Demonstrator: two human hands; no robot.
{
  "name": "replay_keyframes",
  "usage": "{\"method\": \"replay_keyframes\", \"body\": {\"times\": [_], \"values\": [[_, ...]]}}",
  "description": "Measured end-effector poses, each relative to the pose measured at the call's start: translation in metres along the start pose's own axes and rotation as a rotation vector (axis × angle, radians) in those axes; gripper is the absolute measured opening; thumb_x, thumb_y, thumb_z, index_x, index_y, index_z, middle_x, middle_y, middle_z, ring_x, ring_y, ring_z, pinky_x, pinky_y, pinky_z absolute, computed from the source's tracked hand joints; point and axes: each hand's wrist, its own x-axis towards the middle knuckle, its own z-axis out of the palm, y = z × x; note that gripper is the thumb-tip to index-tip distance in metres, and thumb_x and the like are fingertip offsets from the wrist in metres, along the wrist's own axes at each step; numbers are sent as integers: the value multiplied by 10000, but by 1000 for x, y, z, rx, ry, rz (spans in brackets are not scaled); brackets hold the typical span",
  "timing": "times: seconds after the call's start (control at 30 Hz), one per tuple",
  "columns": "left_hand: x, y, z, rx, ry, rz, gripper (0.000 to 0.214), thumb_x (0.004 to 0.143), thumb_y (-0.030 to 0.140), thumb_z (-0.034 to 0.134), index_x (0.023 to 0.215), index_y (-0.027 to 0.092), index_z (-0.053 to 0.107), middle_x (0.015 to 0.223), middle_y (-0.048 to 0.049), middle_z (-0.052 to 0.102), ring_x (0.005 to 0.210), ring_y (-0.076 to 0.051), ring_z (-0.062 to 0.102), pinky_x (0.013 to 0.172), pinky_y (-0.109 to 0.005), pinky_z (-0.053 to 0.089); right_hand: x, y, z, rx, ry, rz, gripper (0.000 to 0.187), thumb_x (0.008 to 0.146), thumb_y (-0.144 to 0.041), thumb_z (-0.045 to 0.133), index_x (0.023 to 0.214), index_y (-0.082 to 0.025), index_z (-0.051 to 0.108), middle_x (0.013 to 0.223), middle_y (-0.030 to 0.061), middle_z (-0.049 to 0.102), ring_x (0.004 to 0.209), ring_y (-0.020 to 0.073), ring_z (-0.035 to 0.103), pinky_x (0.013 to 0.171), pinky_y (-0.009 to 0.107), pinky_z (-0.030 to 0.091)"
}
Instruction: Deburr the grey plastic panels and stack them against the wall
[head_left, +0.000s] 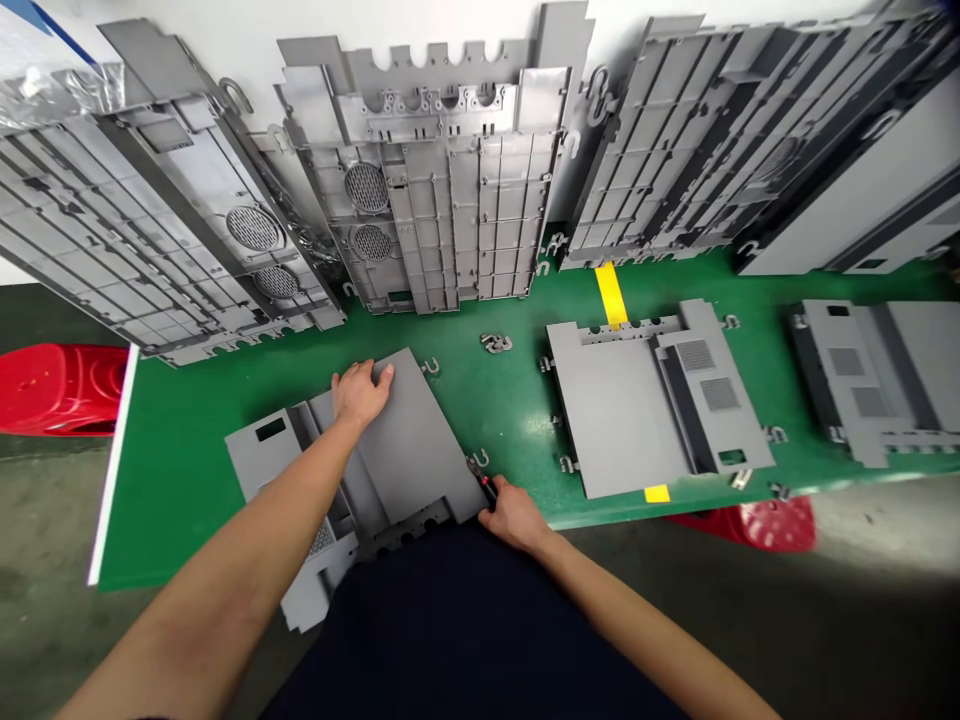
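A green table [172,470] runs along a pale wall [465,15], with tall grey panels [431,230] leaning upright behind the near panel [420,430]. The near panel lies flat on the table, its lower corner against or below the person's dark shirt [480,620]. It sits under the left hand [362,392], whose fingers are spread, not clamped, with the tips at its far edge. At its right edge, the right hand [516,515] is closed around dark-and-red pliers [489,487], their tips beside a curved hook [481,459]; whether the jaws are closed I cannot tell. The near panel is matte grey, with a stepped groove, a rectangular hole [271,429] and a notched near edge. Loose clips [496,344] lie beyond it, and another flat panel [615,410] to its right.
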Motion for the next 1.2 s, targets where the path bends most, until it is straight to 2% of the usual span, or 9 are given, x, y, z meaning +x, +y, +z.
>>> {"method": "replay_keyframes", "body": {"times": [0.13,0.2,0.3,0.4,0.53,0.63,0.77,0.93,1.2], "values": [[0,0,0,8,-10,-3,690,987,590,345,1426,132,616,1456,-192,643,1414,-369,531,1266,-584,257,-6,-5,-1,34,2,17,343,823,-360,679,1101,-171,612,983,134,779,931,285,734,771,315,473],[0,1,0,9,-10,2,701,988,590,337,1421,118,620,1437,-201,651,1390,-375,549,1259,-592,266,-8,-8,1,43,23,44,368,873,-454,656,1104,-170,628,1010,144,781,956,292,738,783,323,484],[0,1,0,12,-9,6,712,988,590,327,1419,106,622,1417,-209,659,1359,-380,566,1251,-599,275,-9,-11,6,41,68,85,559,955,-684,517,1130,-170,654,1062,175,780,1031,325,736,842,362,500],[0,2,1,19,-4,6,708,984,585,335,1412,102,627,1399,-212,666,1342,-383,573,1244,-600,287,-6,-10,9,22,103,104,734,958,-817,371,1126,-170,673,1048,206,780,1045,360,736,866,404,505],[0,3,1,23,5,4,686,984,579,340,1384,112,647,1360,-209,685,1321,-385,585,1234,-599,301,-3,-7,12,-11,128,98,744,975,-812,314,1072,-173,683,997,215,776,1009,363,742,861,411,503],[0,3,2,24,12,4,669,984,586,336,1360,138,661,1354,-201,690,1302,-379,595,1231,-587,310,-4,-7,14,-17,144,87,700,1011,-761,289,1093,-182,674,1070,199,768,1046,324,735,881,373,493],[0,2,3,22,22,3,662,987,590,323,1337,148,671,1357,-197,689,1296,-377,598,1243,-584,297,-5,-10,19,4,145,106,676,1040,-721,232,1132,-203,657,1054,158,766,1027,283,737,855,340,491],[1,2,7,29,31,-2,657,988,592,318,1327,154,672,1367,-197,684,1318,-374,586,1249,-590,283,-3,-13,21,15,167,157,764,1031,-732,133,1157,-191,658,1120,197,741,1069,321,722,889,400,498],[-2,4,9,37,55,9,667,994,591,317,1344,133,652,1369,-210,677,1332,-375,574,1247,-597,277,2,-8,20,-12,152,124,875,918,-891,252,1154,-164,677,1004,196,783,989,337,750,835,385,517]]}}
